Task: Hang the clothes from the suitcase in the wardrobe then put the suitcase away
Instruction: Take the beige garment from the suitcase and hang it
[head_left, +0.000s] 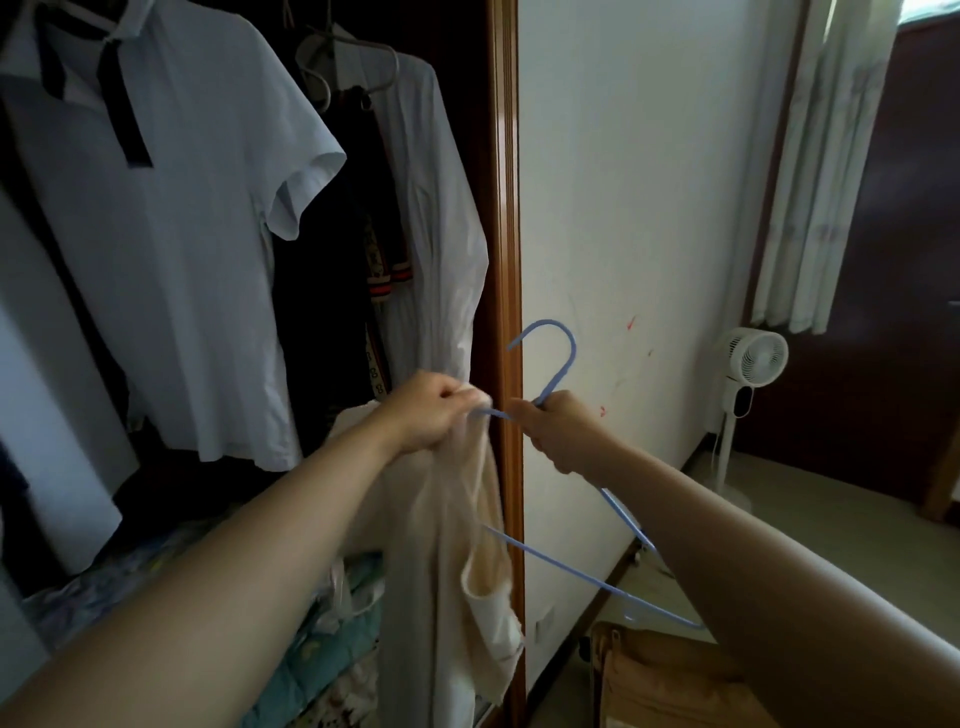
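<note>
By wardrobe, left hand bunches limp garment; right hand, thin hanger.

White pedestal fan beside wall; pale curtain above it; red marks on wall.

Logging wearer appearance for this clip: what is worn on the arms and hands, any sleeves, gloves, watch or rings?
Nothing worn shows. The left hand and right hand are ungloved; the left forearm and right forearm are bare to the frame edge, no sleeve. No watch, bracelet or ring is visible.
</note>
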